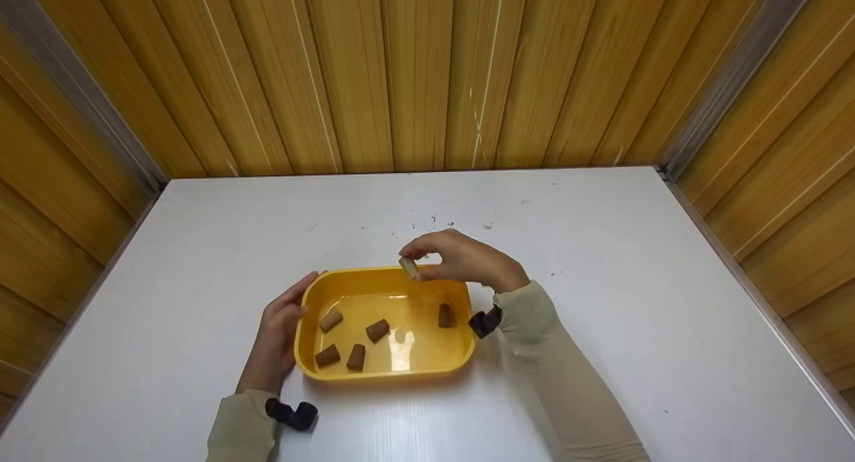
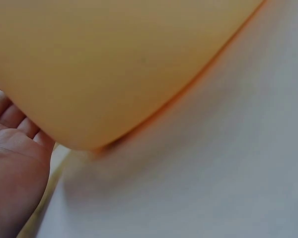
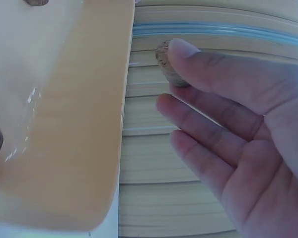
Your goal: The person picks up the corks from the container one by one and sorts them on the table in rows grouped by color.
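Nearest the head camera are two pale sleeves (image 1: pixel 568 382), each with a dark wrist device (image 1: pixel 292 414) at its cuff. Between them, on the white table (image 1: pixel 200 248), is a yellow tray (image 1: pixel 387 375) with rounded corners.

Five corks lie apart from one another on its floor: a light cork (image 1: pixel 330 320) toward the far left corner, a brown cork (image 1: pixel 327 356) near the left front, a second brown cork (image 1: pixel 356 357) just right of that, a third (image 1: pixel 377 330) close to the middle, and a fourth (image 1: pixel 445 315) by the right end.

The left hand (image 1: pixel 277 328) holds the tray at its left end, thumb at the rim and fingers along the outside; their tips are hidden in the left wrist view. The right hand (image 1: pixel 464 258) pinches a pale cork (image 1: pixel 408 268) between thumb and forefinger over the far rim, right of centre, its remaining fingers apart from the cork. Wood-patterned panels (image 1: pixel 414 81) stand behind.
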Demonstrator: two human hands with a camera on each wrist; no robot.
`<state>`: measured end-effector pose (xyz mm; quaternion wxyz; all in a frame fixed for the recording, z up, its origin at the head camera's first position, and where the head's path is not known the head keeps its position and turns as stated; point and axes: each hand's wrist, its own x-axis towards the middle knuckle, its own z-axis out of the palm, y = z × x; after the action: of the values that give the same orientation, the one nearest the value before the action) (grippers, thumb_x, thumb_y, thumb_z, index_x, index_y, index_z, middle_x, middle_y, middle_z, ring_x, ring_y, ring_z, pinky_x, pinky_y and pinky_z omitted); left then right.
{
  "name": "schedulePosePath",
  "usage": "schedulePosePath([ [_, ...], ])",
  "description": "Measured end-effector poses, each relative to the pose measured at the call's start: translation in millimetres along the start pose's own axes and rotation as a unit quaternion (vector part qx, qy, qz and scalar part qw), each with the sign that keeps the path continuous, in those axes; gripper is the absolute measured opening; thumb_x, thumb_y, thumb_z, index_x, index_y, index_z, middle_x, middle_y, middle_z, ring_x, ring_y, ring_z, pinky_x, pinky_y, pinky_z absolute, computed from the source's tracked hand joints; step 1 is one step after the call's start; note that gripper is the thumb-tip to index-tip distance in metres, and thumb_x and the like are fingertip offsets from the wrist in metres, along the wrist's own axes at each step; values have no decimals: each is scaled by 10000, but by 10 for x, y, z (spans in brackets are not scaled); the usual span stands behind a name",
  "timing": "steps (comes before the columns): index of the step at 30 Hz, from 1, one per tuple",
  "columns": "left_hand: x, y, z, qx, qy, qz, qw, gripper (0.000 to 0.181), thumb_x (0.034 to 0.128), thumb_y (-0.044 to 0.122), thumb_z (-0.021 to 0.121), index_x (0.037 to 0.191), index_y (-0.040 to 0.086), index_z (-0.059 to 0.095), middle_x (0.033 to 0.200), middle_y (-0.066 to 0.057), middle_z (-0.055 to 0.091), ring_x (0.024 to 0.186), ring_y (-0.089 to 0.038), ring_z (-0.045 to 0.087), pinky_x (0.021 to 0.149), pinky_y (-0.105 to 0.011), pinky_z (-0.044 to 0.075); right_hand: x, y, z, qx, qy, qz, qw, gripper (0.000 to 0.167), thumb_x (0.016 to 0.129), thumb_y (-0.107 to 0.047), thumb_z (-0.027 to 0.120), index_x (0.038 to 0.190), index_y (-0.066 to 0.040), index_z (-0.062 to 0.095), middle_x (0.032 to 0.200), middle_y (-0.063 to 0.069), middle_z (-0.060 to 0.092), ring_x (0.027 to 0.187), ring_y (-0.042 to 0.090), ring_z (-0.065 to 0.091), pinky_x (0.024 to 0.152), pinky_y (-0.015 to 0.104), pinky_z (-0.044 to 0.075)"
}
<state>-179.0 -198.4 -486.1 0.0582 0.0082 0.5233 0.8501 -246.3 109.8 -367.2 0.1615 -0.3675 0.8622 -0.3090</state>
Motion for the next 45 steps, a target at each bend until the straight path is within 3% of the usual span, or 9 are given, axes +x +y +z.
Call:
schedulePosePath([
  [5, -3, -6, -1, 99, 68, 51, 9999, 616, 847, -95, 324, 1458, -19, 350, 1456, -24, 475, 1309, -81, 481, 1083, -238, 397, -147, 133, -32, 198, 492, 148, 9985, 423, 890, -168, 662, 1303, -102, 596, 1283, 36, 629, 1194, 230, 569, 984, 348, 500],
  [8, -2, -6, 4, 106, 143, 50, 9998, 615, 842, -95, 334, 1451, -22, 364, 1381, 34, 548, 1298, -79, 491, 1077, -234, 402, -239, 224, -30, 298, 820, 262, 9958, 442, 893, -197, 662, 1321, -124, 584, 1291, 22, 618, 1150, 200, 571, 771, 287, 545],
  [10, -4, -4, 9, 93, 175, 50, 9998, 611, 841, -92, 339, 1447, -20, 374, 1359, 46, 565, 1300, -83, 490, 1078, -235, 401, -286, 279, -21, 367, 984, 232, 9942, 450, 890, -197, 664, 1328, -133, 578, 1300, 13, 613, 1149, 184, 569, 707, 268, 538],
  [12, -6, -2, 13, 84, 191, 40, 9998, 606, 845, -89, 339, 1445, -16, 381, 1363, 41, 563, 1306, -85, 484, 1082, -233, 397, -330, 338, -10, 422, 1187, 185, 9919, 450, 886, -185, 668, 1325, -135, 580, 1305, 12, 612, 1166, 187, 568, 753, 295, 552],
  [15, -7, 3, 18, 96, 180, 27, 9998, 602, 851, -87, 336, 1446, -11, 383, 1392, 19, 541, 1322, -94, 468, 1089, -235, 389, -384, 423, 7, 400, 1523, 35, 9875, 447, 874, -156, 680, 1309, -111, 591, 1309, 33, 616, 1218, 221, 558, 994, 385, 494],
  [17, -7, 3, 17, 96, 180, 15, 9998, 598, 855, -87, 334, 1445, -6, 386, 1410, 8, 527, 1329, -99, 460, 1092, -237, 387, -417, 486, 17, 337, 1743, -8, 9841, 442, 867, -146, 686, 1298, -98, 598, 1309, 46, 617, 1235, 243, 552, 1078, 436, 431],
  [24, -4, -1, 16, 53, 186, 15, 9998, 597, 856, -89, 339, 1444, 0, 392, 1420, -7, 523, 1330, -102, 462, 1089, -243, 395, -556, 700, 44, 310, 2190, 116, 9752, 432, 842, -110, 706, 1262, -63, 615, 1285, 64, 620, 1237, 235, 550, 1071, 391, 447],
  [29, -9, -5, 12, -77, 134, 15, 9999, 602, 854, -88, 335, 1450, -11, 373, 1425, -19, 498, 1326, -105, 463, 1087, -246, 399, -669, 837, 60, 418, 2416, 183, 9693, 435, 824, -45, 710, 1248, -20, 613, 1279, 115, 603, 1234, 289, 538, 1060, 435, 450],
  [45, -4, -14, 5, 117, 42, 74, 9999, 596, 862, -83, 332, 1451, 0, 378, 1492, -78, 429, 1345, -109, 445, 1096, -251, 389, -944, 1109, 45, 489, 2537, 724, 9633, 463, 824, -21, 699, 1271, 16, 583, 1276, 141, 591, 1217, 311, 550, 1058, 439, 442],
])
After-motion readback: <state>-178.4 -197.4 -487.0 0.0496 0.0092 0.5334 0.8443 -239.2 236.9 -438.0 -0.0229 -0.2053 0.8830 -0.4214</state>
